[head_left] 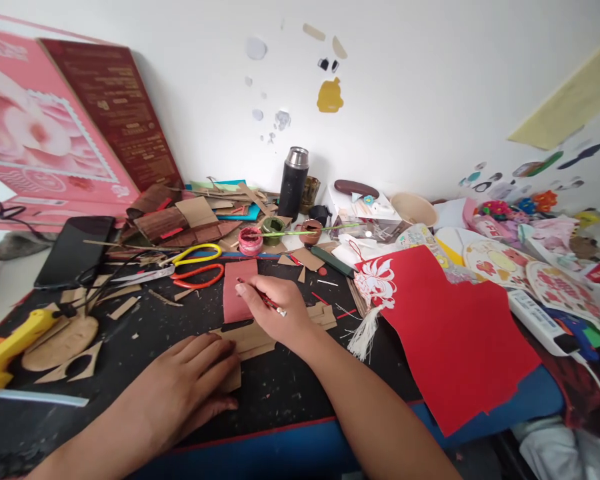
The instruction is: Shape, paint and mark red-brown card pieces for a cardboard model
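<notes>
My right hand (283,310) is closed around a pencil (271,304), its eraser end pointing toward me and its point over a red-painted rectangle of cardboard (235,300). That rectangle lies flat on the black mat. My left hand (190,380) is closed over a brown cardboard piece (234,380), with its fingers on top and its thumb at the near edge. Beside it, a longer brown cardboard strip (255,341) lies below the red rectangle, partly covered by both hands.
Scissors (197,275), a phone (75,250) and a yellow glue gun (15,347) lie left. Paint jars (251,241), a black thermos (295,183) and cardboard scraps (199,212) stand or lie behind. Red paper (460,333) overhangs the right edge near a white power strip (540,320).
</notes>
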A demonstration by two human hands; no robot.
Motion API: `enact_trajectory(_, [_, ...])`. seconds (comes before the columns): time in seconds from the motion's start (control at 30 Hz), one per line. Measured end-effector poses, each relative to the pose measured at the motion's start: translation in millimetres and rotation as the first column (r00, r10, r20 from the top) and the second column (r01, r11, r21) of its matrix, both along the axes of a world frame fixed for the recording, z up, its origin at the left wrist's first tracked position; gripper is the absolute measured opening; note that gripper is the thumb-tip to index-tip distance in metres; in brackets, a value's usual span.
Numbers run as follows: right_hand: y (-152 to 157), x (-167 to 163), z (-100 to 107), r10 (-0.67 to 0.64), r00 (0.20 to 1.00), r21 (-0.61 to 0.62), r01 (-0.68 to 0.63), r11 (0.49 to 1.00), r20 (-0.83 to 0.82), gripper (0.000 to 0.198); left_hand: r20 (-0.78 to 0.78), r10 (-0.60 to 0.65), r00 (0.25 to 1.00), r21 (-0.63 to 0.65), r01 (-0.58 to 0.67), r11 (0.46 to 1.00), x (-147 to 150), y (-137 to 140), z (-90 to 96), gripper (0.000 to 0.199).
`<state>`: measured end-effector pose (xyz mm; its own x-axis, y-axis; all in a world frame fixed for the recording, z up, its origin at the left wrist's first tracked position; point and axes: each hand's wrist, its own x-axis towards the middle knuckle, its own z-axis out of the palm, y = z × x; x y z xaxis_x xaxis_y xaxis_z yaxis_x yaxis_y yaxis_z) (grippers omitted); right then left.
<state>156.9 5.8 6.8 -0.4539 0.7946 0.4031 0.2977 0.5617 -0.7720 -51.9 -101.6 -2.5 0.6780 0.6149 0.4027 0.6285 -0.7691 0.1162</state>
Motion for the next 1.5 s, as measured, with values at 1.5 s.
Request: enact_trajectory(1.5, [0,-3,-4,-0.057,0.998,-0.029,0.057,0.998,-0.026,0.047,0.157,0.239,0.958,-0.176,-0.211,0.962,-7,33,-19.4,0.024])
